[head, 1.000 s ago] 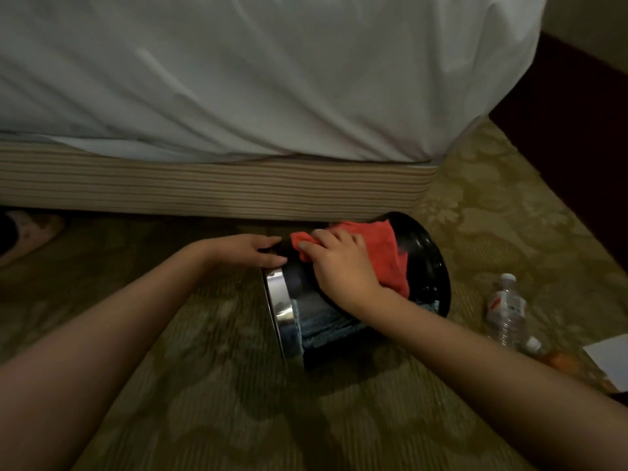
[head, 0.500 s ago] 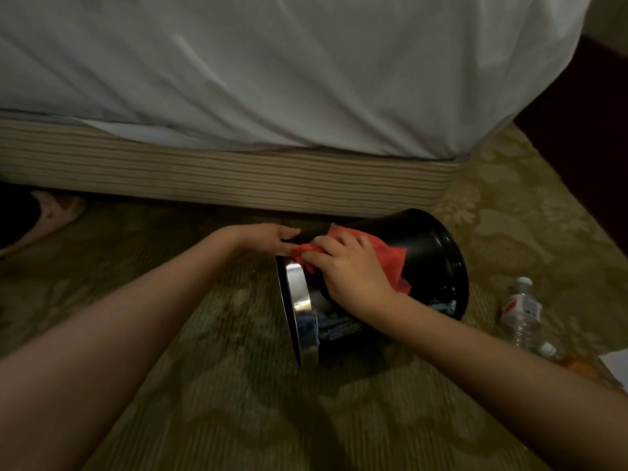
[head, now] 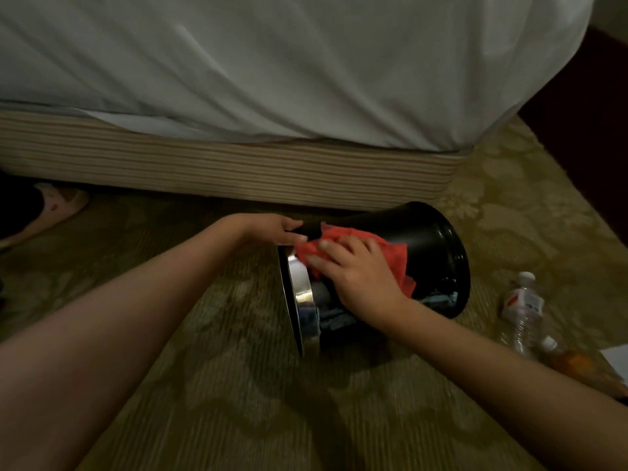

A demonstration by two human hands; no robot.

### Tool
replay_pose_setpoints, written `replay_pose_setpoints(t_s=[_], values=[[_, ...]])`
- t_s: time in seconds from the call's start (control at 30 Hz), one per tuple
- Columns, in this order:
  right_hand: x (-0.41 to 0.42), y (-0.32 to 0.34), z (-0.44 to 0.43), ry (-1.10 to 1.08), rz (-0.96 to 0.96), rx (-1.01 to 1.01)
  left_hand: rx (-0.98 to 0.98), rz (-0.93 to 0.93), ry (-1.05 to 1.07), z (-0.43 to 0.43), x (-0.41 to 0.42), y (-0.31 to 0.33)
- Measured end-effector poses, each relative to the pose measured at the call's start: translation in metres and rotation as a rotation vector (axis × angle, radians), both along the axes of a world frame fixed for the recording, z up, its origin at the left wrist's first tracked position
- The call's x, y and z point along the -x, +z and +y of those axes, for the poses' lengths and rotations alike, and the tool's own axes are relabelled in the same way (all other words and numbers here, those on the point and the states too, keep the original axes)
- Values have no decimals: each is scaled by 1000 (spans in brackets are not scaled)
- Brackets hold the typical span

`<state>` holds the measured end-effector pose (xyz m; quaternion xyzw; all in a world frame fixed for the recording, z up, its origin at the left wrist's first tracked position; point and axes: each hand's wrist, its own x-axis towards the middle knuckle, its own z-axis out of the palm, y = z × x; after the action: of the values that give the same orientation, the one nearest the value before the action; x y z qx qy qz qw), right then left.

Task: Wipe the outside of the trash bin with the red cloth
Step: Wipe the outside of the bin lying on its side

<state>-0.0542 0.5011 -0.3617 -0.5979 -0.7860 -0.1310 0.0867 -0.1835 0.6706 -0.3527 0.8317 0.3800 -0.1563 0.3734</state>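
Note:
A black trash bin (head: 428, 239) lies on its side on the carpet, its shiny silver band (head: 300, 283) pointing left and its wide end to the right. My right hand (head: 356, 273) presses the red cloth (head: 390, 253) flat against the bin's upper side near the silver band. My left hand (head: 278, 229) grips the top of the bin at the banded end, fingertips touching the cloth's edge. The cloth drapes down the bin's side, partly hidden under my right hand.
A bed with a white sheet (head: 272, 69) and striped base (head: 238, 171) runs right behind the bin. A plastic water bottle (head: 521, 311) lies on the carpet to the right, with an orange object (head: 574, 363) and white paper (head: 616, 358) beyond. A slipper (head: 51, 209) sits far left.
My right hand has slid the cloth leftward along the bin toward the silver band. The left hand keeps its grip. The view has shifted a little.

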Motion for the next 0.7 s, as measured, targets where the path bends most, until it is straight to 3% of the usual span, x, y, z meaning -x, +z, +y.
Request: replay_pose_setpoints(t_s=[0.1,0.2,0.33,0.47,0.6,0.7], values=[[9,5,24,-93,85,90,-2,-16,3,-1,1,0],[8,-6,-6,8,128,22,30,-29,6,-2,3,-1],[5,-29,-55,174,-44,9,2,-8,-6,-5,6,-1],[-6,-15,-33,269,-203,-1,-13,-9,24,0,3,-3],[9,1,-2,94,-124,6,54,-52,79,4,1,-5],[19,4,18,-15,-98,129,110,-97,121,2,3,-4]])
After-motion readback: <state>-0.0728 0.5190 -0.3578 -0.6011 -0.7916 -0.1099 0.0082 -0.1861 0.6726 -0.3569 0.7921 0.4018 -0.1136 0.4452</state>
